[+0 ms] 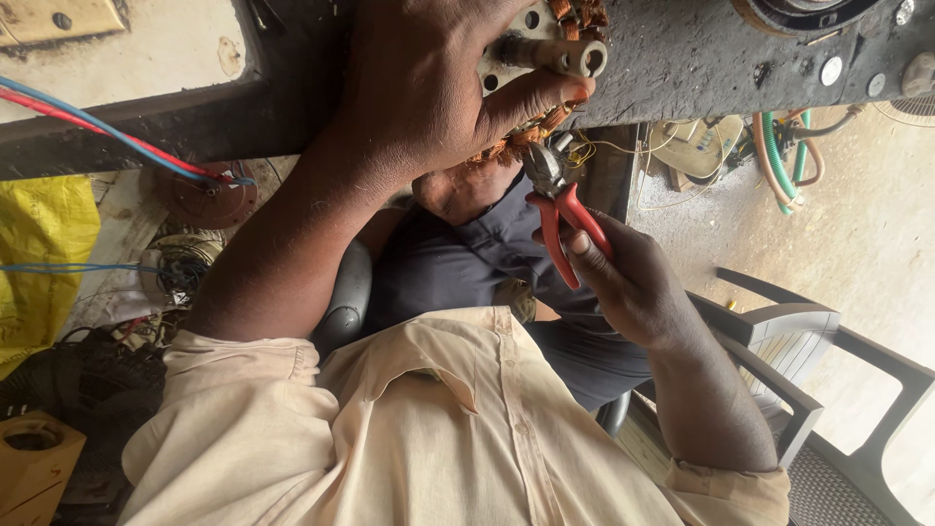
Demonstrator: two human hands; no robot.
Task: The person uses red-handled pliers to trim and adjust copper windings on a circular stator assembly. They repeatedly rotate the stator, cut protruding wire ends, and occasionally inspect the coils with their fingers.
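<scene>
- Left hand (429,93) is curled around a motor stator (545,49), thumb pressed under its copper windings (531,131) and fingers wrapped over the top; the grip is closed and firm, pinning the part against the edge of the dark workbench (701,58).
- Taking the stator as the landmark: it sits at the bench edge, directly above the person's lap, with a short metal shaft (560,56) sticking out of its pale plate.
- Judging by its metal core and copper, the stator is likely heavy and rigid, so the plate or core is the safe place to hold; the windings look thin, springy and easy to nick, and loose strands fray out just below the thumb.
- Red-handled pliers (560,209) point up at those windings from just below the stator; the tip sits at the copper, though whether it bites a strand is too small to tell.
- Right hand (633,282) holds the 2 plier handles, fingers wrapped, below and right of the stator.
- Grey plastic chair (799,351) stands well right of it.
</scene>
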